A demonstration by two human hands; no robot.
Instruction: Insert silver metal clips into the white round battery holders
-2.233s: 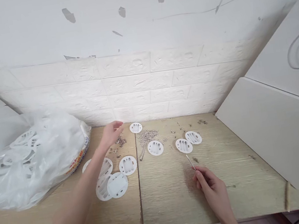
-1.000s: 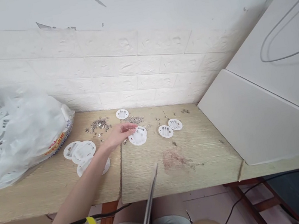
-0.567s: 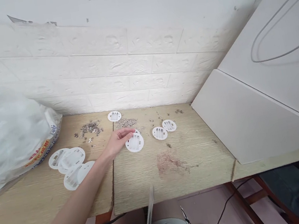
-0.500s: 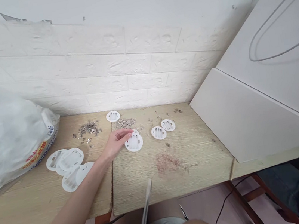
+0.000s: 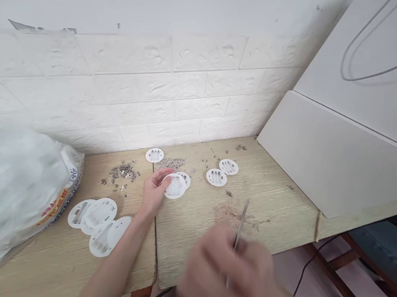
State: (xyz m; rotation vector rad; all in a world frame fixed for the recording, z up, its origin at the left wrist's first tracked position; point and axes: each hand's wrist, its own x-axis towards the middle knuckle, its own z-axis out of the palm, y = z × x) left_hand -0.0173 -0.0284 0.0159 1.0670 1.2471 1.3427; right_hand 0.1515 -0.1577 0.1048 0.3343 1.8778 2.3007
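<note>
My left hand [image 5: 157, 187] pinches the edge of a white round battery-holder plate [image 5: 175, 187] between thumb and fingers, low over the table. A second white plate [image 5: 187, 179] shows partly behind it. Blurred by motion, my right hand [image 5: 226, 274] is closed around a slim metal tool [image 5: 242, 217], its tip pointing up and away over the table. Whether the tool has one or two prongs cannot be made out. Just beyond my left hand lies a pile of small metal pieces [image 5: 173, 163].
Two slotted white plates [image 5: 216, 177] lie to the right, another plate [image 5: 155, 155] by the wall. Several overlapping plates [image 5: 99, 214] and a darker heap of metal contacts [image 5: 123, 171] are left. A bulging plastic bag [image 5: 19, 182] stands far left; a white panel [image 5: 350, 154] rises right.
My right hand has come up into view with the metal tool, moving over the table's front edge. My left hand has drawn its plate slightly left, uncovering more of the second plate.
</note>
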